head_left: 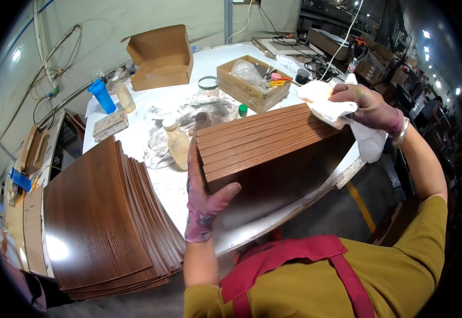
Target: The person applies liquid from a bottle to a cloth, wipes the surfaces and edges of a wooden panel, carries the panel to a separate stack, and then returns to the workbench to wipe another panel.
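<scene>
A stack of several dark brown wood-grain boards (265, 139) stands on edge before me, with its long edges facing up. My left hand (205, 204), in a stained purple patterned glove with bare fingertips, clasps the stack's left end, thumb on the near face. At the far right end my right hand (371, 108), also stained, grips a crumpled white cloth (323, 100). The cloth touches the upper right corner of the boards, and part of it hangs below the hand. The fingers under the cloth are partly hidden.
A larger pile of brown boards (93, 212) lies at the left. Behind my stack are a capped bottle (176, 143), grey rags (157, 127), a glass jar (208, 86), a box of tools (241, 95), an open cardboard box (162, 77) and a blue cup (102, 97). The white table's edge (273, 225) curves nearby.
</scene>
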The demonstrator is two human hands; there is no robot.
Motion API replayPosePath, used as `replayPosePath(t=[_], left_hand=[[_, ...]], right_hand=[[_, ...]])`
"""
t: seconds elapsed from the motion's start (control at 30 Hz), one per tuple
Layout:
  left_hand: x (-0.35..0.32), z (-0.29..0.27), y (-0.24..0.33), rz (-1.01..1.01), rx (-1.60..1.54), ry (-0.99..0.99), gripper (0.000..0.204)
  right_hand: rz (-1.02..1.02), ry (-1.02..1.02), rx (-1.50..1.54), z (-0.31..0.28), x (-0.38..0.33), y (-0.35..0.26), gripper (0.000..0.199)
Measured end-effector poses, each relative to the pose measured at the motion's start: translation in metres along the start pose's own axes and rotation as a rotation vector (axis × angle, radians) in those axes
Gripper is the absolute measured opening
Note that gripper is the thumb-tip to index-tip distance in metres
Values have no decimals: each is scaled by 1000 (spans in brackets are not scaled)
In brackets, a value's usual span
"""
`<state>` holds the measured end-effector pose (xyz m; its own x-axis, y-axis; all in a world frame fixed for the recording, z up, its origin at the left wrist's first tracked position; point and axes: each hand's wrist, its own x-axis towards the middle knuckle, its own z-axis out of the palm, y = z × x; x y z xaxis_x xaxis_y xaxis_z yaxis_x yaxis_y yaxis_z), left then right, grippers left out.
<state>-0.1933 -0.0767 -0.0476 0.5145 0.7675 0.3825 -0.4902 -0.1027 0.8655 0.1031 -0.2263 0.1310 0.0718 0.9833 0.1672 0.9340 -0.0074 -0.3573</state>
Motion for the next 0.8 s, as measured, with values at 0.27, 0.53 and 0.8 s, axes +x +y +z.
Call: replayPosePath(t=[0.27, 0.53, 0.8], left_hand=[[-15, -10, -10, -145, 62, 149, 103], [-29, 1, 6, -96, 207, 252, 97], [-39, -48, -59, 25, 185, 241, 52]], right_hand=[[-634, -197, 4, 58, 99, -73, 40], [-674, -171, -122, 2, 44, 12, 41], [-985, -126, 114, 71, 116, -68, 21]])
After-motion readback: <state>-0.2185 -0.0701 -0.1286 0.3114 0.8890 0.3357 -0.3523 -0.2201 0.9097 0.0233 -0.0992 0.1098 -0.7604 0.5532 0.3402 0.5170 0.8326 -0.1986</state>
